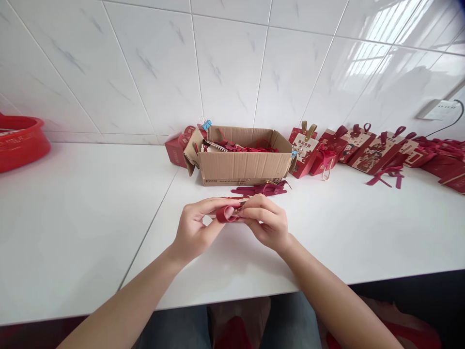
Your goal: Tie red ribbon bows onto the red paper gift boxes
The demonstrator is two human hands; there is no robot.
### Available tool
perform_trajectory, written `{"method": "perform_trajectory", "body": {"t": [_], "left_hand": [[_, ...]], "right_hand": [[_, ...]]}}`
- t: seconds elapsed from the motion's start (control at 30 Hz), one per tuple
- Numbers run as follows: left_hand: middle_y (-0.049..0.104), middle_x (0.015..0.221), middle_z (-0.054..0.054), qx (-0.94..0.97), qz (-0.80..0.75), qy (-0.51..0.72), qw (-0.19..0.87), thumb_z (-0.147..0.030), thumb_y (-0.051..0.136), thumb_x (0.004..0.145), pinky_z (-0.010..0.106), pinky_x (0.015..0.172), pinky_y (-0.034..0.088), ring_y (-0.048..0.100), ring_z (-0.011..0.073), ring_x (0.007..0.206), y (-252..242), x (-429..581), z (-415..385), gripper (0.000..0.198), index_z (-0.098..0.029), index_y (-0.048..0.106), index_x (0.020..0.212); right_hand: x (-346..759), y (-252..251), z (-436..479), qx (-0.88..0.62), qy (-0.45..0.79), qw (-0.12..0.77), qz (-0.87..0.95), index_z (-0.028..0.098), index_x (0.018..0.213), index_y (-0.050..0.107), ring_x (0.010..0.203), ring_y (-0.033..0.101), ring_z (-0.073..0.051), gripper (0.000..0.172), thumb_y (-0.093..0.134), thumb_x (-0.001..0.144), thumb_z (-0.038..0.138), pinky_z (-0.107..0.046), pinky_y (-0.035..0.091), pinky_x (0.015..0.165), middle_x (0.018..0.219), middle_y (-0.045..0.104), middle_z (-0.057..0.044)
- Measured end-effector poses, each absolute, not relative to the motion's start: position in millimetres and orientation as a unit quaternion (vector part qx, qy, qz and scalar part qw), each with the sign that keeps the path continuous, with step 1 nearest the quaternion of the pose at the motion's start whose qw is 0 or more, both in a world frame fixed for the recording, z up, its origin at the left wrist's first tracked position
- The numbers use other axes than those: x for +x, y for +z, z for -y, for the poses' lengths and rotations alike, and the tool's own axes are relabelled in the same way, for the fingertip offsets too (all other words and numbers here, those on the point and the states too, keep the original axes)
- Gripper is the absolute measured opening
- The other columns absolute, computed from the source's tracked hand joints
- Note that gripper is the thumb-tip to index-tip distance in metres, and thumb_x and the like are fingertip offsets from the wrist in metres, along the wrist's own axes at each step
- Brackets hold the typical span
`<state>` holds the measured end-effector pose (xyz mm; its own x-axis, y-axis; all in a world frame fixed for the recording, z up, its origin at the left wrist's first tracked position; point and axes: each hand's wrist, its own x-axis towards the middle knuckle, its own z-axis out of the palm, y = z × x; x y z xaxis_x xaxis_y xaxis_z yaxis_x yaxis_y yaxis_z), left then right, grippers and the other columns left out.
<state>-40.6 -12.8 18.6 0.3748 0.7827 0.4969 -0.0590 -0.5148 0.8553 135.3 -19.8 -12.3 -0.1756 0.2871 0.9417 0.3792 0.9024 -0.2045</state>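
Observation:
My left hand (194, 227) and my right hand (268, 224) meet above the white table in front of a cardboard box. A red ribbon strap (221, 215) curls into a loop between them, with my left thumb inside the curl. My right fingers are pinched together at the ribbon's other end. Behind the fingers shows a thin edge of a red printed piece (232, 198), mostly hidden, perhaps a small gift box. Just beyond my hands lies a pile of dark red ribbon straps (261, 189).
The cardboard box (247, 167) holds red straps, with blue binder clips (207, 124) on its corners. Red gift boxes (376, 151) line the wall at right. One red box (177, 151) stands left of the carton. A red basin (23, 148) sits far left.

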Motion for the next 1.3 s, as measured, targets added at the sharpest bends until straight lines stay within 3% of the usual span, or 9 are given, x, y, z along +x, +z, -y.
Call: {"method": "perform_trajectory", "body": {"t": [0.2, 0.7, 1.0, 1.3], "left_hand": [[0.074, 0.094, 0.007, 0.661, -0.290, 0.481, 0.497, -0.030, 0.065, 0.084, 0.031, 0.073, 0.061, 0.071, 0.0206, 0.081, 21.6, -40.9, 11.5, 0.016, -0.019, 0.074, 0.089], [0.072, 0.088, 0.007, 0.708, -0.243, 0.481, 0.458, -0.029, 0.062, 0.085, 0.027, 0.069, 0.060, 0.068, 0.0181, 0.080, 20.2, -39.1, 9.6, 0.015, -0.017, 0.071, 0.087], [0.072, 0.098, 0.008, 0.714, -0.235, 0.458, 0.475, -0.029, 0.060, 0.087, 0.030, 0.076, 0.060, 0.068, 0.0194, 0.088, 19.6, -38.4, 9.9, 0.017, -0.018, 0.070, 0.095], [0.069, 0.095, 0.011, 0.768, -0.202, 0.428, 0.431, -0.021, 0.056, 0.086, 0.033, 0.075, 0.059, 0.067, 0.0205, 0.086, 23.3, -44.7, 6.5, 0.016, -0.015, 0.068, 0.095]], "right_hand": [[134.7, -11.8, 22.6, -0.216, -0.041, 0.592, 0.775, 0.021, 0.099, 0.061, 0.074, 0.059, -0.015, 0.022, 0.056, 0.085, 0.004, -0.030, 0.052, 0.063, 0.083, 0.062, -0.005], [137.0, -15.8, 20.4, -0.219, -0.044, 0.602, 0.766, 0.024, 0.103, 0.062, 0.074, 0.059, -0.015, 0.027, 0.056, 0.085, 0.005, -0.030, 0.054, 0.062, 0.083, 0.060, -0.004], [137.4, -14.0, 22.8, -0.231, -0.035, 0.609, 0.758, 0.027, 0.102, 0.063, 0.073, 0.063, -0.011, 0.030, 0.055, 0.085, 0.004, -0.025, 0.059, 0.057, 0.098, 0.052, -0.005], [137.0, -14.9, 23.1, -0.244, -0.038, 0.609, 0.754, 0.026, 0.100, 0.060, 0.076, 0.065, -0.014, 0.024, 0.058, 0.085, 0.008, -0.028, 0.059, 0.063, 0.092, 0.060, -0.004]]}}
